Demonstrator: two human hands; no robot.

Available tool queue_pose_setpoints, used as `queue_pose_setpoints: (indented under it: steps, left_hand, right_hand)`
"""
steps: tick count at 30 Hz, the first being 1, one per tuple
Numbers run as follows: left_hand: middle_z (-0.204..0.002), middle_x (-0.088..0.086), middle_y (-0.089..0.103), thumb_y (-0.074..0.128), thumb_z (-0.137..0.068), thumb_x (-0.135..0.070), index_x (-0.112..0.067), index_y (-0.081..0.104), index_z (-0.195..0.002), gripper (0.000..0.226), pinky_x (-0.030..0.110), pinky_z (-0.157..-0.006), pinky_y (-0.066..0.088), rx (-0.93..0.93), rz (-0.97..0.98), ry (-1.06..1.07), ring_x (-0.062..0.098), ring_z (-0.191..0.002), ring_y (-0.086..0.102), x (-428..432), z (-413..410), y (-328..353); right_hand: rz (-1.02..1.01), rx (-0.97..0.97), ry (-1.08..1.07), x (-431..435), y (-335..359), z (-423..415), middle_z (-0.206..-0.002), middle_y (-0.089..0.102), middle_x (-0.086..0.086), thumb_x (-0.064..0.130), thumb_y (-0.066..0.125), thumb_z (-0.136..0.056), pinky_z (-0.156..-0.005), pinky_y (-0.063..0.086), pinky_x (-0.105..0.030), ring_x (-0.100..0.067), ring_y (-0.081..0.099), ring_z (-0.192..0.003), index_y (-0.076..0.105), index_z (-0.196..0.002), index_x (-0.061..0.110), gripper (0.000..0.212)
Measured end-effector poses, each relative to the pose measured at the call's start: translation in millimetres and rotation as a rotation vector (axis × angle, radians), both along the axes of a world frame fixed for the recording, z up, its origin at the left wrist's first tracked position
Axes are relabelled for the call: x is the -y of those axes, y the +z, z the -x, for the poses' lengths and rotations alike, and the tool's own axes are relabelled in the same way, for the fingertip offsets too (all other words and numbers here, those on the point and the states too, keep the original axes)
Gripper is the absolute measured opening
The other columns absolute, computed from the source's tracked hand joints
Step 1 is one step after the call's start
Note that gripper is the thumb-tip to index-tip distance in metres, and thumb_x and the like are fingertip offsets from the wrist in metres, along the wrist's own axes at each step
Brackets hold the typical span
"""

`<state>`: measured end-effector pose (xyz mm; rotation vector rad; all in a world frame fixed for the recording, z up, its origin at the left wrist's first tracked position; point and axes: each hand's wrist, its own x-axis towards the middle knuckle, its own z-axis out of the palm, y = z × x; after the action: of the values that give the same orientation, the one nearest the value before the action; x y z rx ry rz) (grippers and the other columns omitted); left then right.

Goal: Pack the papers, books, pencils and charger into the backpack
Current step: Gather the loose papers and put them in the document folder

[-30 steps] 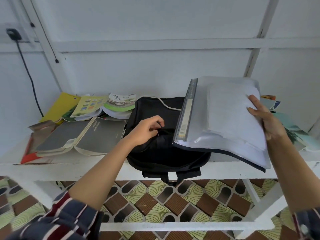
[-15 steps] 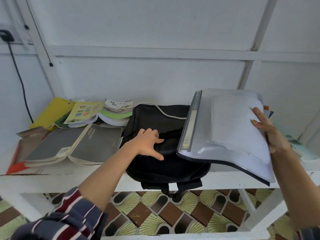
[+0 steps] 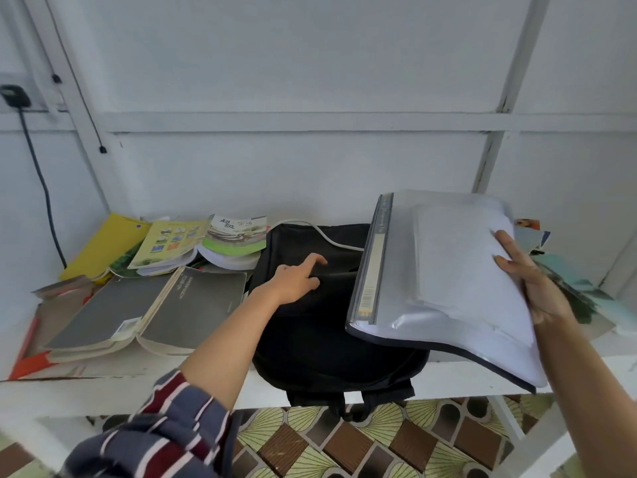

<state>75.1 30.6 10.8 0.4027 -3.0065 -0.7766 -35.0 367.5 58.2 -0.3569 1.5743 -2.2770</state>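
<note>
Your right hand [image 3: 537,288] grips the clear folder [image 3: 444,281] over the black backpack [image 3: 310,339]. Your left hand [image 3: 296,281] sits on the backpack, fingers partly curled. Can't tell if it's pinching fabric.

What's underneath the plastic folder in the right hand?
The folder overhangs the black backpack and the white shelf. A white cable runs under its spine; the cable's far end and that side of the backpack are hidden.

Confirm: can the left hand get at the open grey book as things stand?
Probably yes. The left hand touches the backpack, and the open grey book lies right beside the backpack on that hand's side, with nothing on top of it or between them.
</note>
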Motion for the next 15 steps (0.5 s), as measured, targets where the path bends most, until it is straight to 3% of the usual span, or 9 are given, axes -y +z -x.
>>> queue_pose_setpoints:
  steps: [2, 5, 7, 11, 13, 15]
  left_hand:
    - [-0.12, 0.011, 0.055, 0.044, -0.095, -0.023, -0.041, 0.018, -0.141, 0.056, 0.041, -0.109, 0.018, 0.057, 0.044, 0.004, 0.029, -0.118, 0.038, 6, 11, -2]
    - [-0.139, 0.001, 0.041, 0.059, -0.087, -0.027, -0.045, 0.009, -0.145, 0.079, 0.043, -0.109, 0.016, 0.014, 0.203, -0.019, 0.027, -0.131, 0.027, 15, 17, -9]
    - [-0.141, 0.002, 0.033, 0.068, -0.082, -0.025, -0.042, 0.015, -0.145, 0.084, 0.042, -0.109, 0.022, -0.11, 0.255, -0.054, 0.025, -0.13, 0.028, 14, 14, -13]
    - [-0.116, 0.003, 0.058, 0.061, -0.085, -0.005, -0.035, 0.034, -0.141, 0.068, 0.035, -0.098, 0.043, -0.313, 0.129, -0.179, 0.019, -0.111, 0.054, 2, 4, -25]
    - [-0.115, 0.006, 0.064, 0.052, -0.092, -0.011, -0.033, 0.034, -0.14, 0.056, 0.034, -0.094, 0.046, -0.333, 0.178, -0.204, 0.021, -0.108, 0.059, -1, -3, -35]
    - [-0.114, 0.007, 0.065, 0.057, -0.09, -0.03, -0.035, 0.026, -0.14, 0.058, 0.035, -0.092, 0.046, -0.269, 0.195, -0.241, 0.021, -0.109, 0.059, -1, -11, -41]
  right_hand:
    - [0.005, 0.013, 0.013, 2, -2, -1, -0.101, 0.069, 0.011, 0.002, 0.036, -0.095, -0.06, 0.056, -0.021, -0.006, 0.07, -0.077, 0.041, -0.136, 0.028, 0.049]
    - [0.014, 0.03, 0.027, 4, -5, -2, -0.09, 0.073, 0.011, -0.001, 0.035, -0.094, -0.059, 0.057, -0.022, -0.008, 0.07, -0.075, 0.041, -0.137, 0.026, 0.051]
    - [0.01, 0.035, 0.026, 5, -6, -3, -0.091, 0.072, 0.011, -0.002, 0.035, -0.093, -0.059, 0.057, -0.022, -0.009, 0.07, -0.075, 0.04, -0.138, 0.025, 0.052]
    - [-0.003, 0.05, 0.019, 5, -7, -3, -0.102, 0.064, 0.008, -0.003, 0.037, -0.093, -0.058, 0.057, -0.023, -0.01, 0.07, -0.073, 0.04, -0.139, 0.023, 0.053]
    - [-0.017, 0.052, 0.016, 5, -9, -2, -0.102, 0.064, 0.008, -0.003, 0.037, -0.093, -0.057, 0.057, -0.023, -0.01, 0.07, -0.072, 0.04, -0.139, 0.023, 0.053]
    - [-0.026, 0.049, 0.013, 5, -9, -1, -0.103, 0.063, 0.008, -0.003, 0.038, -0.093, -0.057, 0.057, -0.023, -0.009, 0.07, -0.072, 0.04, -0.139, 0.023, 0.053]
